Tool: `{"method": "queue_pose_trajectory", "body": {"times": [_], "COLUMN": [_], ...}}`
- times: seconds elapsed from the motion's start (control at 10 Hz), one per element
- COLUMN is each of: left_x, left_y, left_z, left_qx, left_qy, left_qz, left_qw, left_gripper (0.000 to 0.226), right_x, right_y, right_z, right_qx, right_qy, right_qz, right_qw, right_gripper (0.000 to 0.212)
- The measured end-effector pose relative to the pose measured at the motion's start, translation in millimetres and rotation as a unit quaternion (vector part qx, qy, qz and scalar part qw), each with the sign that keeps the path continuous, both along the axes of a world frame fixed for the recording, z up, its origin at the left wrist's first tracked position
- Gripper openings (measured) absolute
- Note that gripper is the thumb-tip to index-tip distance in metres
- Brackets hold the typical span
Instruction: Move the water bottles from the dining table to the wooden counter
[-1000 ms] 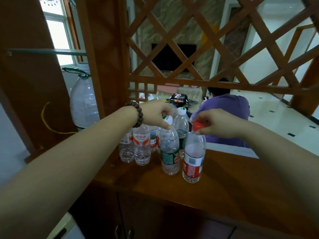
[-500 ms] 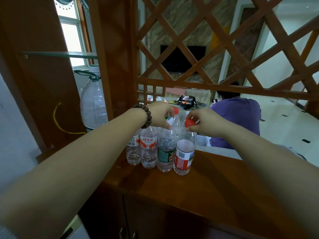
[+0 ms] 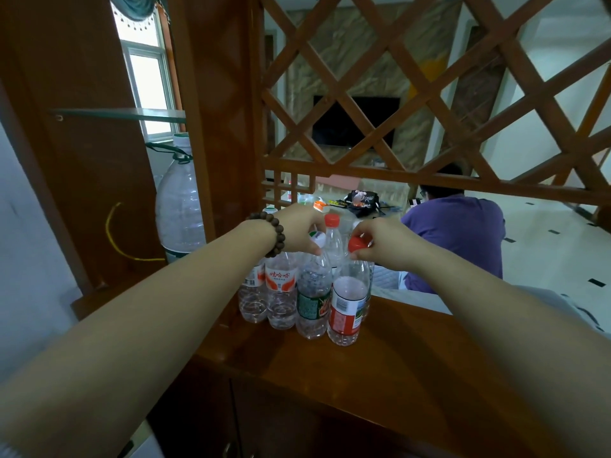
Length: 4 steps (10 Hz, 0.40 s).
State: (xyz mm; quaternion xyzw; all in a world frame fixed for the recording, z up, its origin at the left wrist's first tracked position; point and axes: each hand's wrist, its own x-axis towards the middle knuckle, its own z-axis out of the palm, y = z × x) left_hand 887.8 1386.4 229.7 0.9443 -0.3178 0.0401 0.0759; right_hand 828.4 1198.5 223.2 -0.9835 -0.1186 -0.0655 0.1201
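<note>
At mid-frame, the left hand (image 3: 299, 231) pinches the green-label bottle (image 3: 313, 292) by its cap and the right hand (image 3: 385, 242) the red-label bottle (image 3: 348, 302), both standing on the counter (image 3: 413, 375), probably to tuck them against the cluster.

Wooden counter (image 3: 413, 368), glossy brown top. Cluster of upright water bottles (image 3: 310, 292) near back-left edge, touching one another. Large water jug (image 3: 180, 206) on lower ledge at left.

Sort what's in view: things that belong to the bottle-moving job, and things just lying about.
Job:
- clear red-capped plastic bottle, right hand pinching its cap
- clear white-capped green-label bottle, under left hand
- glossy wooden counter

Lying about:
- large clear water jug
- black television
</note>
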Motion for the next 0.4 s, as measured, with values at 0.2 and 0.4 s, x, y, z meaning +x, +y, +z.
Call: {"method": "queue_pose_trajectory", "body": {"times": [0.2,0.4], "left_x": [-8,-21], "left_y": [-2,3], "left_z": [0,-1], "left_qx": [-0.02,-0.052], "left_qy": [0.014,0.005], "left_qz": [0.013,0.037], "left_qw": [1.0,0.998], "left_gripper": [0.057,0.062], "right_x": [-3,-8], "right_y": [-2,-2], "right_z": [2,1], "right_qx": [-0.023,0.008], "right_qy": [0.0,-0.01], "right_qz": [0.0,0.015], "right_qw": [1.0,1.0], "right_gripper": [0.05,0.052]}}
